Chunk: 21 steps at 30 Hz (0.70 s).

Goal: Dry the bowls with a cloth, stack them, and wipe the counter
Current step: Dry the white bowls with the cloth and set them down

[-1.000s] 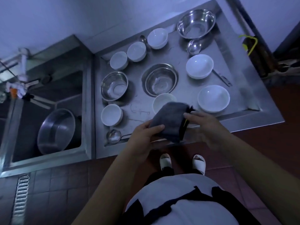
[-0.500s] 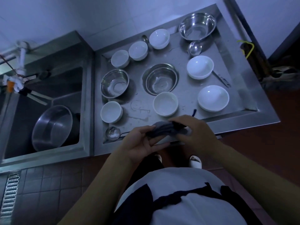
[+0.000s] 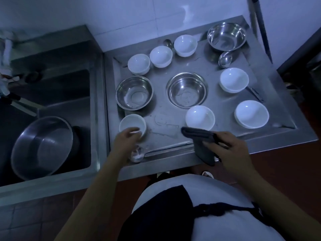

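Steel counter [image 3: 208,70] and sink [image 3: 52,94] fill your one head view, with white and metal bowls spread well apart and nothing stacked yet. Your left hand [image 3: 125,139] is at the near-left corner of the counter, fingers curled over the near rim of the small white bowl [image 3: 132,124] there; it looks like a grip, though the far side of the hold is hidden. A ladle [image 3: 137,153] lies just beside that hand, at the counter's near edge.

Your right hand [image 3: 227,146] pinches the dark cloth [image 3: 201,141], fingers clamped on it, the free end hanging over the near edge. The cloth's far end lies just beside another white bowl [image 3: 200,118] in the near middle.

What the next move turns on, as I judge it: the bowl sits to the left of the cloth, well apart from it, with wet-looking counter between. You need to bring the two together, bowl lifted rightward or cloth carried left. Your left hand is much the nearer one to that bowl.

No brand, label or writing can be read anywhere in this dim light.
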Available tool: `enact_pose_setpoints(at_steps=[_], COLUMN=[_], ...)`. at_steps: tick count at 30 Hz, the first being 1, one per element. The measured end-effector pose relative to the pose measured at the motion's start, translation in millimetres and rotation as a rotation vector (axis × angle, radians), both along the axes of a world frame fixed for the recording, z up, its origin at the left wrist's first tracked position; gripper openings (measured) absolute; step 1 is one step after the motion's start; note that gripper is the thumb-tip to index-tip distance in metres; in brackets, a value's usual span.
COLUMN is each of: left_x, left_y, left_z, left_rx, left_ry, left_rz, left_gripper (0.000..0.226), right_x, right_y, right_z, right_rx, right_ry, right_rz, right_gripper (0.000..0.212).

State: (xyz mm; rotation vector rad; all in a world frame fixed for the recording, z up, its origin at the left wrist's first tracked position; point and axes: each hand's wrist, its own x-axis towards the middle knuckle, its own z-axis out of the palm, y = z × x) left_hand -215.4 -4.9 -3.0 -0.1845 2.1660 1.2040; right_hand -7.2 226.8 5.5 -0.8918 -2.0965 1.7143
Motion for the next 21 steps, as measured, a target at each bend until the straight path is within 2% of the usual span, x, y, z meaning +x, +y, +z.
enact_pose_setpoints(at_steps=[3, 4, 7, 10, 13, 16, 21], left_x=[-46.6, -60.6, -96.3, -120.4, -131.7, -137.5, -138.0], left_y=[-29.3, -33.6, -32.9, -23.0, -15.6, -15.7, -15.8], left_z=[-19.7, -25.5, -48.2, -68.1, -78.5, -84.6, -77.7], left_rx=[-0.309, -0.354, -0.398, -0.457, -0.464, -0.430, -0.236], left_ry=[0.257, 0.300, 0.321, 0.300, 0.283, 0.281, 0.205], left_rz=[-0.290, -0.367, -0.531, -0.632, -0.678, -0.623, -0.508], left_gripper=[0.039, 0.043, 0.038, 0.046, 0.045, 0.040, 0.050], right_x=[-6.6, -8.0, -13.1, -21.9, -30.8, -30.8, -32.8], right_y=[-11.5, -15.8, -31.6, -52.0, -71.2, -80.5, -79.3], right_z=[1.7, 1.3, 1.6, 6.0, 12.3, 15.4, 18.0], right_rx=[-0.033, -0.057, -0.066, -0.103, -0.166, -0.175, -0.138], right_ry=[-0.012, -0.023, -0.071, -0.043, -0.001, 0.013, -0.015], right_rz=[-0.179, -0.221, -0.286, -0.343, -0.425, -0.485, -0.556], right_gripper=[0.024, 0.020, 0.015, 0.016, 0.012, 0.012, 0.014])
